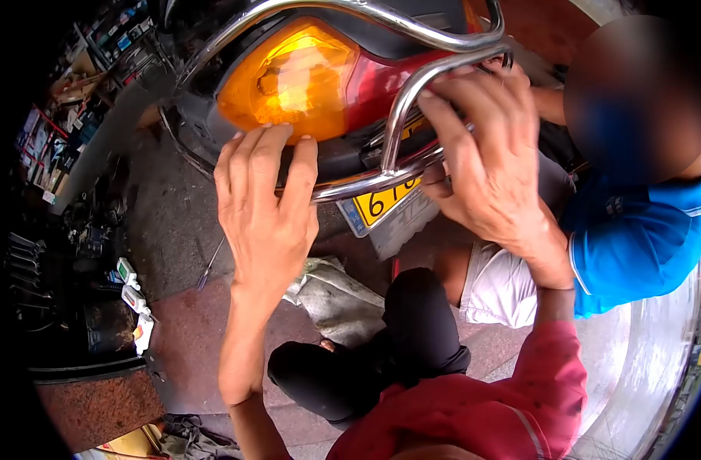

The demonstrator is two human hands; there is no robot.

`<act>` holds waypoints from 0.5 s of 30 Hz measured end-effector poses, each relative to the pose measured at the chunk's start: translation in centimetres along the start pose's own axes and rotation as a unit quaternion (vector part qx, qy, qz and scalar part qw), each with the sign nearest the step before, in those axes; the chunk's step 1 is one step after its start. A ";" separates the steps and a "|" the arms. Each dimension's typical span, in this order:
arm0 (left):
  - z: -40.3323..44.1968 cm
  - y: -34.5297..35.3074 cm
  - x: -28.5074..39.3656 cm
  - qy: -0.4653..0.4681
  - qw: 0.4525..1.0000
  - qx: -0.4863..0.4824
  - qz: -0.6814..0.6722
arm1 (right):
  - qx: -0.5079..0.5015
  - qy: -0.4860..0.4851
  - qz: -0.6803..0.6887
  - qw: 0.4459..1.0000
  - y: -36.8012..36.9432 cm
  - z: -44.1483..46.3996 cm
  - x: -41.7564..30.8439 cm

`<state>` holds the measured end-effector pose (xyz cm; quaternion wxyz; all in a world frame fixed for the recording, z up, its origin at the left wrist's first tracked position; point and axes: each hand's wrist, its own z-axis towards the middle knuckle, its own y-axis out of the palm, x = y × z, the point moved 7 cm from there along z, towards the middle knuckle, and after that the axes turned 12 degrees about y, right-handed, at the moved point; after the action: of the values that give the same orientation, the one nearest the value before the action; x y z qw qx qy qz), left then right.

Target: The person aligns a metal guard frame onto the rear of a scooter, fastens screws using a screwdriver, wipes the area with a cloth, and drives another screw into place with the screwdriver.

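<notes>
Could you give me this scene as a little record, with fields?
Left hand: fingertips at the lower edge of the orange lens
Right hand: over the chrome bar; exact grip unclear
Below the bar: yellow number plate, partly hidden
Other person: blue shirt, pale shorts
On the ground: stained pale cloth

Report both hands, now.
Left hand: open, at the lower edge of the orange lens.
Right hand: curled over the chrome rail; whether gripping cannot be told.
</notes>
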<state>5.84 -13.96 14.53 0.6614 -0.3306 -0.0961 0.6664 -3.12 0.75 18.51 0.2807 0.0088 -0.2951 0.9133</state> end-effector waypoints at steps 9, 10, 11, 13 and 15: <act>1.7 -0.2 -0.5 -0.022 0.999 -0.033 -0.034 | -0.169 -0.170 -0.064 0.969 1.7 3.6 1.4; 1.8 -0.3 -0.4 -0.022 0.999 -0.031 -0.030 | -0.166 -0.194 -0.071 0.964 1.8 3.7 1.5; 1.8 -0.3 -0.4 -0.022 0.999 -0.031 -0.028 | -0.163 -0.218 -0.077 0.959 1.9 3.7 1.7; 1.8 -0.3 -0.5 -0.024 0.999 -0.034 -0.031 | -0.188 -0.206 -0.023 0.960 1.4 4.3 1.4; 1.7 0.0 -0.6 -0.026 0.998 -0.040 -0.031 | -0.196 -0.175 0.073 0.962 0.6 4.7 0.9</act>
<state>4.85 -14.00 16.06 0.6652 -0.3365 -0.1500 0.6495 -4.89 -1.70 22.22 0.1536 0.0921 -0.5129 0.8396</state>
